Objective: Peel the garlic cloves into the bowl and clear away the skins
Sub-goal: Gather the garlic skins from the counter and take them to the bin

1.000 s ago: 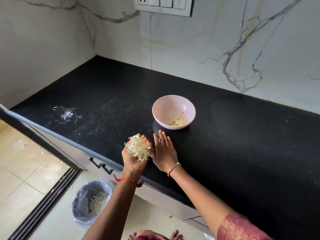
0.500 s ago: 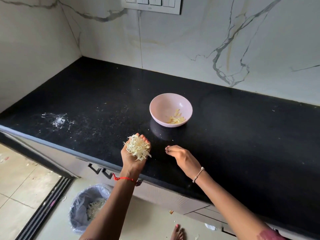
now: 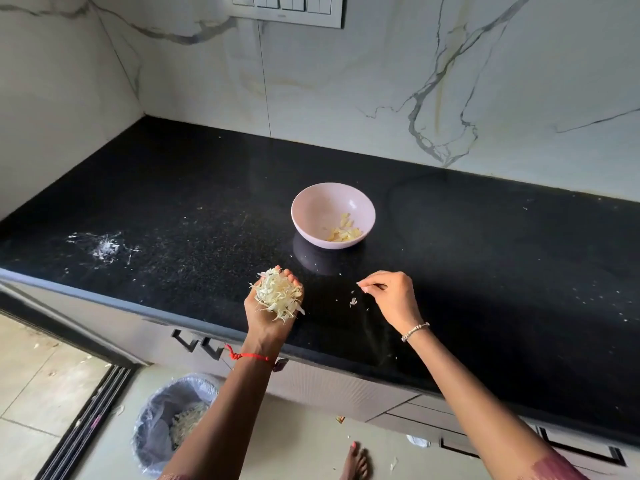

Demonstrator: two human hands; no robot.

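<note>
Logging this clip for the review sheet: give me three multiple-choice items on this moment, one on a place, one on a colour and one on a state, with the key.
1. Where does the bin stand?
A) on the countertop
B) on the floor below the counter edge
C) beside the bowl

2. What colour is the bowl?
A) green
B) pink
C) black

3. What is the left hand doing?
A) lying flat and empty
B) gripping the bowl
C) holding a heap of garlic skins

Key: 1 B, the bin sits on the floor tiles under the left arm; 2 B, the bowl is pale pink against the black countertop; 3 C, the fingers curl around the pale skins.
</note>
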